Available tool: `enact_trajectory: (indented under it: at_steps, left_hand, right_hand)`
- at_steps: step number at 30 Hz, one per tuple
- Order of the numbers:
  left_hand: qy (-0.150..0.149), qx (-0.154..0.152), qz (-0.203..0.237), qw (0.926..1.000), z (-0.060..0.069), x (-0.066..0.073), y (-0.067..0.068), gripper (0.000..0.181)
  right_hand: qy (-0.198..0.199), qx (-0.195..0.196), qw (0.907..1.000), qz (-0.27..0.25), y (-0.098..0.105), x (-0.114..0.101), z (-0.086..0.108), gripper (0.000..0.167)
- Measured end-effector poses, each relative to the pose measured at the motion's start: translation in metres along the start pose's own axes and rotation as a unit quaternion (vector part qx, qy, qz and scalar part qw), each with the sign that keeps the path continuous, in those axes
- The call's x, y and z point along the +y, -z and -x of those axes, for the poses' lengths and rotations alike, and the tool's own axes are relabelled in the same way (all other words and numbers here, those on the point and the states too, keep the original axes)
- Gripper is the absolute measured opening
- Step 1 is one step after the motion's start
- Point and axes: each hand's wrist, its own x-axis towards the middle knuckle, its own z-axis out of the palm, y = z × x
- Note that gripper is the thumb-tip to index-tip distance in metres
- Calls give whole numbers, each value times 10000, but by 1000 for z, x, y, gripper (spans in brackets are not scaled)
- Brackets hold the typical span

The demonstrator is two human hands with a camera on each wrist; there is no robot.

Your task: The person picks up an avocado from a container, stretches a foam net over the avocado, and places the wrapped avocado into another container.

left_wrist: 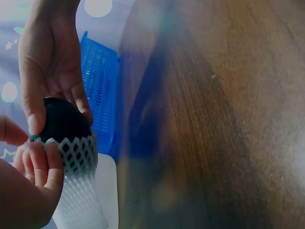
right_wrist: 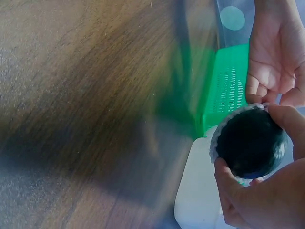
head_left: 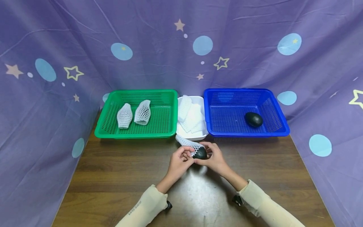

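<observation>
A dark avocado [head_left: 201, 153] is partly inside a white foam net sleeve [head_left: 187, 142], its dark end bare toward the right. My right hand [head_left: 215, 160] grips that bare end between thumb and fingers. With thumb and curled fingers, my left hand [head_left: 179, 161] pinches the sleeve's open rim. In the left wrist view, the stretched mesh [left_wrist: 81, 155] surrounds the lower part of the avocado [left_wrist: 66, 119], and the sleeve's tail hangs loose. The right wrist view shows the avocado's rounded end [right_wrist: 250, 143] ringed by the net's edge.
A green basket [head_left: 136, 136] at the back left holds two net-wrapped fruits [head_left: 124, 116]. A white tray [head_left: 195, 137] with foam sleeves [head_left: 185, 108] stands in the middle. The blue basket [head_left: 246, 134] on the right holds one bare avocado [head_left: 253, 119]. A purple curtain [head_left: 158, 72] hangs behind.
</observation>
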Motion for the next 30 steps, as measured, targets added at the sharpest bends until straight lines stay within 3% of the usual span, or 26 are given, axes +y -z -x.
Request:
enact_trajectory:
  at_steps: [9, 12, 16, 21, 30]
  left_hand:
    - [1126, 124, 123, 9935, -7, -12, 8, 36]
    - [1717, 35, 216, 9849, -8, -16, 11, 42]
    - [2336, -400, 583, 9698, -9, -19, 15, 51]
    - [2458, -971, 910, 9601, -11, -19, 19, 46]
    - [2548, -1242, 1130, 9523, -9, -16, 18, 49]
  right_hand:
    - [-97, 30, 9997, -232, -2, 2, 1, 66]
    - [-188, 48, 9992, -343, -2, 0, 2, 66]
    - [-176, 39, 9989, -432, -2, -2, 3, 65]
    - [-52, -1, 9986, -523, -2, -1, 6, 61]
    - [41, -43, 9958, -913, -2, 0, 13, 56]
